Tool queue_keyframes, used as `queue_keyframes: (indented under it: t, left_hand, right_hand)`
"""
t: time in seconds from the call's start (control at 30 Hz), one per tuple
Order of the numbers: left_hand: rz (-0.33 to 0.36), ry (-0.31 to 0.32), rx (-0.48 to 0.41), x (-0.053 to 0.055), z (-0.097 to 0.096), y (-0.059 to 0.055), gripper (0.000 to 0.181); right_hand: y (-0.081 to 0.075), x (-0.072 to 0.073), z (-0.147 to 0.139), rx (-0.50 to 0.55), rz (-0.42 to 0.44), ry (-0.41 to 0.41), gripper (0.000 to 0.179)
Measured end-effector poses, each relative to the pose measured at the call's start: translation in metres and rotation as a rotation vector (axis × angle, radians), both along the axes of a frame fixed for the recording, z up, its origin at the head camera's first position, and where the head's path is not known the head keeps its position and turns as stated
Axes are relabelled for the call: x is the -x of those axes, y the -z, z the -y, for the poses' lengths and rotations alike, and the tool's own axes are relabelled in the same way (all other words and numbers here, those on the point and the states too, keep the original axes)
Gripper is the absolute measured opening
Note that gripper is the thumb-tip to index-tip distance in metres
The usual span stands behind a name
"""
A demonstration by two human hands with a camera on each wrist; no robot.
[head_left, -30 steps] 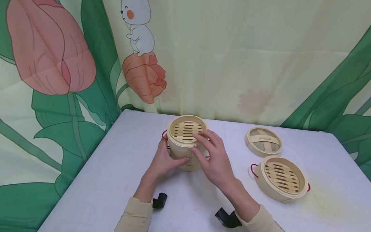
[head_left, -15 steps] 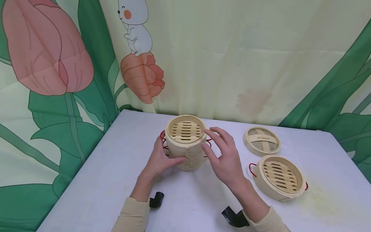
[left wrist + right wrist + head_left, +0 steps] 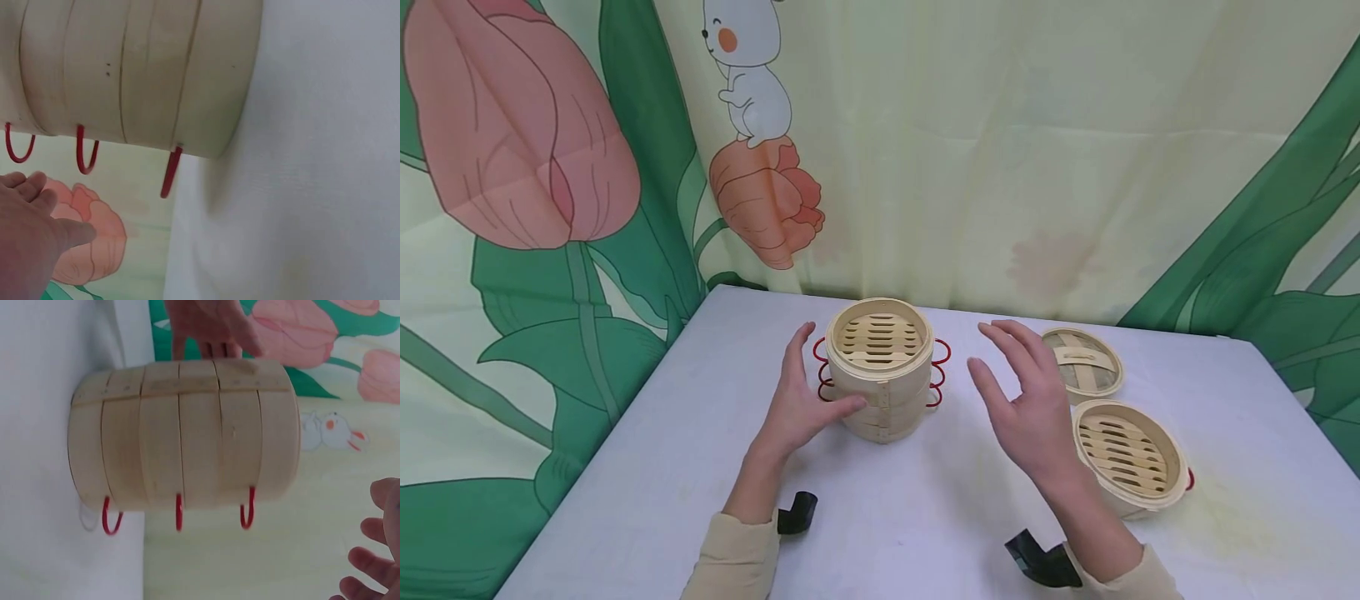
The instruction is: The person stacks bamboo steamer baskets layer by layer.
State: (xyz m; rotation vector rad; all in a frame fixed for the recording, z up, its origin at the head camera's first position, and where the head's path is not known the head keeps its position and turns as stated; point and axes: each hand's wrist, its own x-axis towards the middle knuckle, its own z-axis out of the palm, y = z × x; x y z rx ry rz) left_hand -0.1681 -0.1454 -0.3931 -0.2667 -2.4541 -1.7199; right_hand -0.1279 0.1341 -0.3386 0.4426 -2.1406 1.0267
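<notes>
A stack of bamboo steamer baskets (image 3: 882, 379) stands upright on the white table, slotted floor showing in the top tier. Red loop handles (image 3: 179, 512) stick out on both sides, three per side. My left hand (image 3: 793, 400) is beside the stack's left side, fingers spread and thumb in front of the wall, holding nothing. To the right of the stack, my right hand (image 3: 1030, 396) hovers apart from it with its fingers loosely bent around air. In the right wrist view, the stacked tiers (image 3: 200, 437) line up evenly, with the left hand beyond them.
At the right, another bamboo steamer basket (image 3: 1127, 458) with red handles sits on the table (image 3: 925, 533), partly behind my right arm. A round woven steamer lid (image 3: 1086, 362) lies behind it. A printed curtain (image 3: 925, 150) hangs along the table's back edge.
Both hands have come away from the stacked steamer baskets. The right hand has moved off to the right, and the left hand slightly to the left. The stack stays in place.
</notes>
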Motion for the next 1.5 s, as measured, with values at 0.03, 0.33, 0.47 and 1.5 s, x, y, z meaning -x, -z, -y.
queue_keyframes:
  t: [0.03,0.33,0.47,1.5]
  left_hand:
    - [-0.003,-0.002,0.002,0.0,0.0,-0.001,0.123]
    - [-0.03,-0.003,0.007,-0.005,-0.008,-0.013,0.121]
    - [-0.058,0.019,-0.003,-0.006,-0.014,-0.016,0.119]
    - [-0.051,-0.031,0.016,-0.009,-0.032,-0.018,0.114]
  right_hand:
    - [-0.001,-0.001,-0.004,-0.007,0.009,0.017,0.041]
    - [-0.001,-0.01,-0.038,-0.041,0.07,0.136,0.042]
    - [0.005,-0.016,-0.048,-0.046,0.087,0.143,0.043]
    - [0.041,-0.061,-0.13,-0.136,0.367,0.312,0.044]
